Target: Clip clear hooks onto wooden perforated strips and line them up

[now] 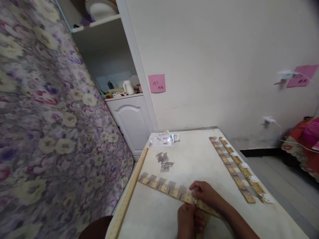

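Note:
A pale wooden strip with holes lies slantwise across the table, with several small metal fittings along it. My left hand comes from the bottom edge. Its fingers are curled at the strip's near side, beside one small metal fitting. Over the strip's far side, my right hand has its fingers bent and closed close to that same fitting. What either hand's fingertips grip is too small and partly hidden to make out. The strip continues under my right wrist toward the lower right.
Small greyish pieces lie beyond the strip, with a clear package at the table's back. Along the left edge runs a long perforated wooden bar. Two more strips lie at right, one with fittings, one with white round pieces.

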Demonstrator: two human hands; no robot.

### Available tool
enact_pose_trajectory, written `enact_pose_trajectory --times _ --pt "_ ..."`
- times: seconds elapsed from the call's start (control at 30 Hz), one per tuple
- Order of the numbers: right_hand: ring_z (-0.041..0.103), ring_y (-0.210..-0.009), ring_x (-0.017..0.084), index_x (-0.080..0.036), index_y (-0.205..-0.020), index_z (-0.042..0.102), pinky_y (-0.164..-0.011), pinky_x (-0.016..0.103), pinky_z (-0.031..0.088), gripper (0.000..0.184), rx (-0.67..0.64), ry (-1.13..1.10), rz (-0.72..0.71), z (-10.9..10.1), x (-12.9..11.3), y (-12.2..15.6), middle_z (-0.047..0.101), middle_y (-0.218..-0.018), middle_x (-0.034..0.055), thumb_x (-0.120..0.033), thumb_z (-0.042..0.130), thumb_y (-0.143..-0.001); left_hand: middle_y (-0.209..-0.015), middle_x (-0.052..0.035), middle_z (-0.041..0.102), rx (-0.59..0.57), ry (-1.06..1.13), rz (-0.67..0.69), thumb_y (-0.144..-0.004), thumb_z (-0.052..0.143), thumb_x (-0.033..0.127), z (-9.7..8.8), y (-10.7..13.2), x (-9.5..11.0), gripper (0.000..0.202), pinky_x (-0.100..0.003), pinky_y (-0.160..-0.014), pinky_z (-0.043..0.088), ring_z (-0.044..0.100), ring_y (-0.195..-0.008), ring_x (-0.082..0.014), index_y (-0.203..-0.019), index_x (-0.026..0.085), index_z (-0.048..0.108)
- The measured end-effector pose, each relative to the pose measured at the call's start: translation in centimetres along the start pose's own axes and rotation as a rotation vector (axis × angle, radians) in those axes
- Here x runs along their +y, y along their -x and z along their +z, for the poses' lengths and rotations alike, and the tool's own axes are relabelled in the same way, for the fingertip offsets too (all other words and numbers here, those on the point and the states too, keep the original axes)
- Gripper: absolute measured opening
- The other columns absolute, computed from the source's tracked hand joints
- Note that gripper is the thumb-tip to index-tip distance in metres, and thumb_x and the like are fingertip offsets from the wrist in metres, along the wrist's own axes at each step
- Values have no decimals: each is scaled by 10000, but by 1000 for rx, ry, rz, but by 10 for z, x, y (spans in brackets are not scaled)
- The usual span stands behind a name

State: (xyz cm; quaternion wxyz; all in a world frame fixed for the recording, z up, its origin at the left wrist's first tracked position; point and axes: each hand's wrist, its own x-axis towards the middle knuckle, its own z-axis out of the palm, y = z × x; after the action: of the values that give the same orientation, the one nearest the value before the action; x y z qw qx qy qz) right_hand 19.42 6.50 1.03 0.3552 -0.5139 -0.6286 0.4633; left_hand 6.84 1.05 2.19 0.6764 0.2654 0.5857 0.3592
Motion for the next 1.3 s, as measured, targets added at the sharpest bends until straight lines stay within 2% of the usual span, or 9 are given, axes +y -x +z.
enact_pose_trajectory --times 0.37,0.63,0.97,1.3 --pt "456 -551 95 -154 -854 661 -538 211 329 235 1 14 -7 1 1 2 508 -582 -52 -146 528 -661 -413 25 537 19 -25 -3 -844 384 197 3 -1 2 238 -172 -324 227 447 -281 -74 -612 190 439" --pt "464 -580 101 -148 -877 652 -554 218 339 233 -28 23 14 -4 -4 4 523 -623 -42 -188 568 -664 -443 13 564 1 -25 33 -878 345 217 1 3 1 261 -171 -340 275 474 -308 -74 -651 179 469" --pt "474 -583 104 -154 -889 656 -557 223 351 280 -31 40 33 -5 -1 3 541 -635 -42 -167 602 -615 -462 15 557 -12 -43 42 -882 355 230 1 3 0 245 -167 -338 268 463 -316 -64 -690 163 492" --pt "496 -576 97 -163 -882 651 -544 209 352 308 -28 0 52 -2 -1 2 549 -618 -56 -135 618 -577 -457 2 556 2 -55 20 -867 366 232 1 -1 -1 265 -179 -330 269 464 -307 -76 -648 165 499"
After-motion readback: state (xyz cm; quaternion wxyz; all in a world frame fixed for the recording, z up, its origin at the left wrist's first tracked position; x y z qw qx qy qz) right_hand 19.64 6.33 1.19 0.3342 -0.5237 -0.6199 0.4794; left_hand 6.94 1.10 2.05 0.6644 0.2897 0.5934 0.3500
